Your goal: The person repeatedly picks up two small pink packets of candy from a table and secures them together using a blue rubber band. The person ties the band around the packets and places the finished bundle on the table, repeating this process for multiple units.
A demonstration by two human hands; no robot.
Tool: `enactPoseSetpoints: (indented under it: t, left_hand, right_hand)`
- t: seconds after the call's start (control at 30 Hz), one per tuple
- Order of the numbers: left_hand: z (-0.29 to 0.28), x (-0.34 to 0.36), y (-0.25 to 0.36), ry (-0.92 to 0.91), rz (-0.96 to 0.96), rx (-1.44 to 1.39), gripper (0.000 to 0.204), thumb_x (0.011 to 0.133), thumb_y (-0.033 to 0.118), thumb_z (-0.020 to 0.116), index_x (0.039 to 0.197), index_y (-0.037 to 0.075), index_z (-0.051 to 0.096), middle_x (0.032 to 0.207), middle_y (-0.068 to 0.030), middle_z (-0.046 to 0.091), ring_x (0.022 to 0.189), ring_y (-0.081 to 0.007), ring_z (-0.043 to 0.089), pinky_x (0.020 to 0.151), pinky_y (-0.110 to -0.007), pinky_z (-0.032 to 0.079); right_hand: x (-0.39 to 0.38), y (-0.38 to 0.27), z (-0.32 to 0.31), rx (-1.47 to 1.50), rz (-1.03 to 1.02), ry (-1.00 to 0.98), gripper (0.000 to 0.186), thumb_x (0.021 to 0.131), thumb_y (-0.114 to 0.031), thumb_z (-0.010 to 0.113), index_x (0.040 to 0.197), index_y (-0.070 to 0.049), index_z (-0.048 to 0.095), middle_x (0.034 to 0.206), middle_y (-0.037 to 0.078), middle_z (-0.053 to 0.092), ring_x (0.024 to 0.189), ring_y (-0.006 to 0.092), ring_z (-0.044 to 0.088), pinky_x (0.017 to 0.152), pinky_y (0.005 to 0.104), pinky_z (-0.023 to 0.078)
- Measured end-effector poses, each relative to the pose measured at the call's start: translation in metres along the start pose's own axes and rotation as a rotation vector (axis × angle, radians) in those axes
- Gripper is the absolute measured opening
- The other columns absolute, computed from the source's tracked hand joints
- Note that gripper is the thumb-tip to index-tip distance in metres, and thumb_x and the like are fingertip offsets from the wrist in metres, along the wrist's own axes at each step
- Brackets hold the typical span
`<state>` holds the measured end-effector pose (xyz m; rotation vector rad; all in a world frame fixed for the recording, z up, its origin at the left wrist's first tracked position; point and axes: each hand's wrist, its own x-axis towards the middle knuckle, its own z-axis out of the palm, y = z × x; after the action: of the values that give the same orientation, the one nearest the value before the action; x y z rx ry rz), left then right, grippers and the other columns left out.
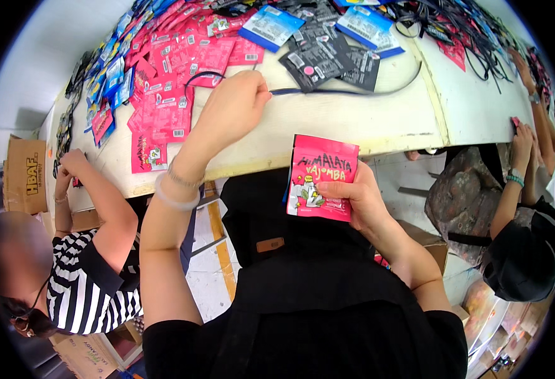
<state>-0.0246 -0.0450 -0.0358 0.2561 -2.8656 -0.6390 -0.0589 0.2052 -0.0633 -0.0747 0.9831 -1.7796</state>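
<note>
My left hand is closed on a thin dark strap at the table; the strap runs right in a curve, and a black loop shows beside my knuckles. Pink pouches lie just left of that hand, dark grey pouches above the strap. My right hand holds an upright pink pouch with printed artwork over my lap, thumb across its front; a blue edge shows behind it.
Blue pouches and tangled black straps crowd the far table. A co-worker in stripes sits left, hands on the table. Other workers are at the right. A cardboard box stands at the far left.
</note>
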Motion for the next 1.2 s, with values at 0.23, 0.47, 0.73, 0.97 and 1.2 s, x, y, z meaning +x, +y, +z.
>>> enactPoseSetpoints:
  t: [0.23, 0.47, 0.73, 0.97, 1.2]
  left_hand:
    - [0.014, -0.110, 0.087, 0.054, -0.371, -0.818, 0.019, 0.079, -0.005, 0.055, 0.095, 0.001, 0.063, 0.071, -0.0058, 0.060, 0.058, -0.0082, 0.055, 0.053, -0.023, 0.043]
    - [0.052, -0.155, 0.106, 0.199, -0.401, -0.819, 0.008, 0.082, -0.002, 0.064, 0.090, -0.001, 0.066, 0.077, -0.0022, 0.058, 0.067, -0.0044, 0.052, 0.057, -0.020, 0.041]
    - [0.080, -0.180, 0.118, 0.548, 0.158, 0.095, 0.027, 0.067, 0.002, 0.071, 0.093, 0.003, 0.070, 0.065, -0.0004, 0.047, 0.056, -0.0165, 0.047, 0.050, -0.029, 0.038]
    - [0.081, -0.191, 0.125, 0.495, 0.096, 0.218, 0.032, 0.069, 0.000, 0.068, 0.101, -0.002, 0.069, 0.059, -0.0003, 0.039, 0.045, -0.0120, 0.041, 0.040, -0.025, 0.033]
    - [0.088, -0.192, 0.131, 0.499, 0.112, 0.050, 0.032, 0.071, 0.000, 0.073, 0.102, -0.003, 0.068, 0.062, -0.0041, 0.048, 0.048, -0.0176, 0.049, 0.043, -0.029, 0.038]
  right_hand:
    - [0.000, 0.023, 0.014, -0.022, -0.133, 0.063, 0.035, 0.072, 0.010, 0.064, 0.106, 0.004, 0.060, 0.095, 0.011, 0.068, 0.084, 0.0167, 0.066, 0.076, 0.0300, 0.053]
    - [-0.003, 0.046, 0.006, -0.154, -0.295, 0.133, 0.031, 0.070, 0.010, 0.063, 0.101, 0.004, 0.059, 0.089, 0.010, 0.068, 0.080, 0.0183, 0.066, 0.073, 0.0299, 0.053]
    - [-0.035, 0.057, -0.002, -0.001, -0.135, 0.150, 0.033, 0.072, 0.015, 0.058, 0.103, 0.003, 0.059, 0.093, 0.011, 0.068, 0.083, 0.0188, 0.067, 0.076, 0.0312, 0.053]
    - [-0.046, 0.060, -0.007, 0.094, -0.080, 0.161, 0.036, 0.076, 0.014, 0.057, 0.110, 0.001, 0.056, 0.097, 0.012, 0.067, 0.086, 0.0196, 0.066, 0.079, 0.0326, 0.054]
    - [-0.049, 0.075, -0.007, 0.067, -0.078, 0.093, 0.041, 0.086, 0.006, 0.059, 0.123, -0.002, 0.043, 0.112, 0.011, 0.060, 0.102, 0.0195, 0.061, 0.089, 0.0340, 0.050]
